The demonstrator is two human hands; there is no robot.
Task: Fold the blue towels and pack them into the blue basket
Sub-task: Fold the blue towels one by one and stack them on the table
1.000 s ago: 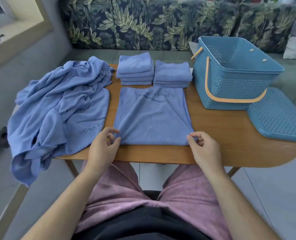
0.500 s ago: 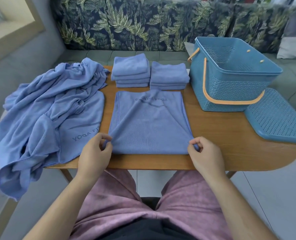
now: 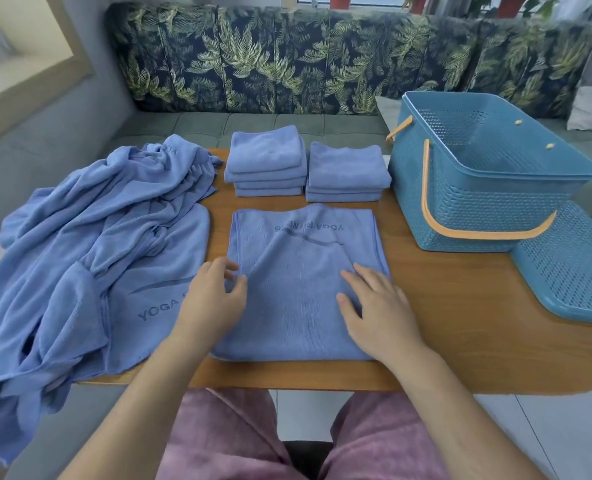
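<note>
Under both hands, on the near part of the wooden table (image 3: 461, 306), lies a half-folded blue towel (image 3: 298, 258), spread flat with its printed lettering upside down at the far end. The right hand (image 3: 377, 313) rests palm-down on the towel's right side, fingers straight and spread. The left hand (image 3: 215, 299) sits at the towel's left edge, fingers loosely bent and thumb out; whether it touches the cloth or hangs just over it I cannot tell, but it grips nothing. Left of the left hand, a heap of unfolded blue towels (image 3: 90, 237) sprawls across the table's end and hangs over the near edge. Beyond the fingertips stand two stacks of folded towels side by side – the left stack (image 3: 267, 157) taller, the right stack (image 3: 346, 168) a little lower – both just past the flat towel's far edge. Right of the right hand and farther back sits the blue basket (image 3: 488, 209), no towels in the part of it that shows, its orange handle (image 3: 425, 199) lowered against the near wall. A perforated blue lid (image 3: 571, 268) lies just beside the basket at the table's right end, overhanging the edge. Behind the table runs a sofa (image 3: 287, 64) with a leaf-print back.
</note>
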